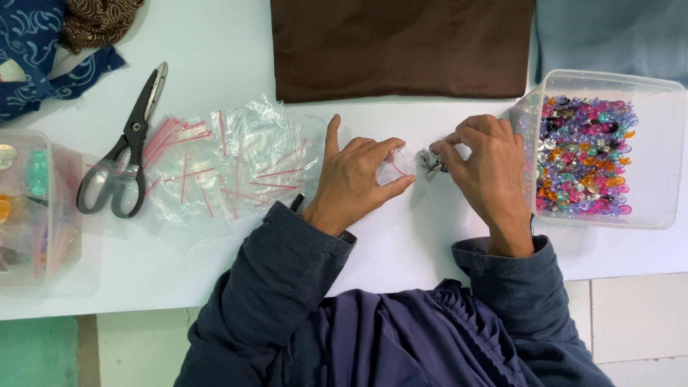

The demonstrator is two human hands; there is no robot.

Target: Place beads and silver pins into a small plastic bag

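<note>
Small clear bag [396,166] pinched by left hand [355,179]; right hand [487,168] pinches metal pins [432,162] w/ fingertips.

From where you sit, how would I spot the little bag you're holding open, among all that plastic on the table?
Start at the folded brown cloth at the top of the white table. Just below it, the left hand pinches one small clear bag with a red strip at its mouth. Unlike the heap of bags lying beside the scissors, it is alone and held open, facing the right hand.
</note>
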